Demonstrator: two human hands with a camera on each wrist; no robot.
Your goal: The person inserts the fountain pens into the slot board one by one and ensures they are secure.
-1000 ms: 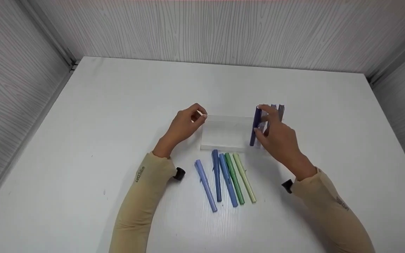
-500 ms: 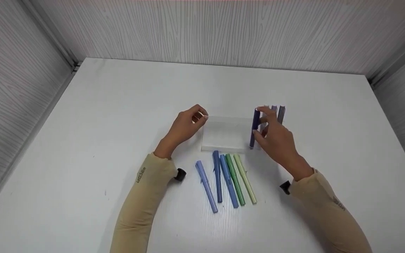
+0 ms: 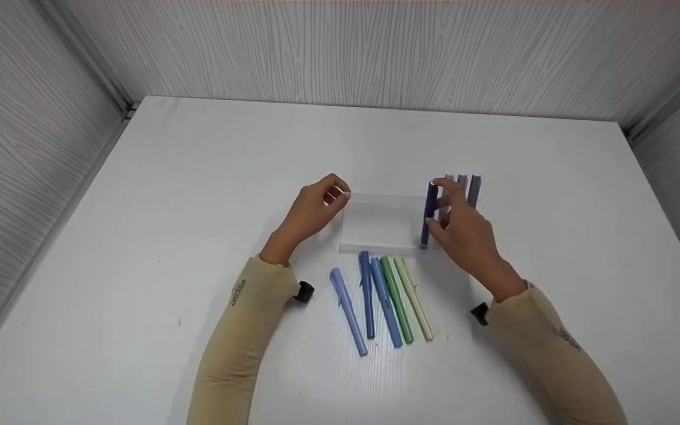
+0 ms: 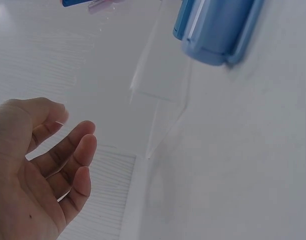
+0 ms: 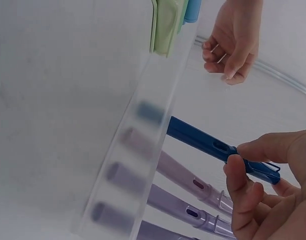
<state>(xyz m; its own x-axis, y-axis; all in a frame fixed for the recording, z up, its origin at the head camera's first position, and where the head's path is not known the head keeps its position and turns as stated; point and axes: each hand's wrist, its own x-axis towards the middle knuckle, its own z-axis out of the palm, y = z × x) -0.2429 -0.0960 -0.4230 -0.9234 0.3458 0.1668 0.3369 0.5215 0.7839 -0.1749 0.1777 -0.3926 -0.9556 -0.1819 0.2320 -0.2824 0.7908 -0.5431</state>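
Note:
In the head view, a clear plastic pen holder [image 3: 375,248] stands mid-table. My left hand [image 3: 313,206] is at its upper left corner, thumb and index finger together on the see-through edge; the left wrist view also shows this hand [image 4: 53,160]. With thumb and fingers, my right hand [image 3: 464,230] pinches a dark blue pen [image 3: 429,206] near its upper end. The pen is upright, its lower end at the holder's base. Right beside it, three purplish and grey pens [image 3: 473,192] stand in the holder, partly hidden by my hand. In the right wrist view, the pinched pen [image 5: 198,139] lines up beside them.
In front of the holder, several capped pens lie side by side on the white table [image 3: 245,147]: a lilac one [image 3: 349,313], blue ones [image 3: 386,304], a green one [image 3: 397,301] and a pale green one [image 3: 414,300]. Grained panels [image 3: 340,53] enclose the table.
The dark blue pen has shifted slightly down to the holder's base, with my right hand moving a little along with it. My left hand and the lying pens are practically unchanged.

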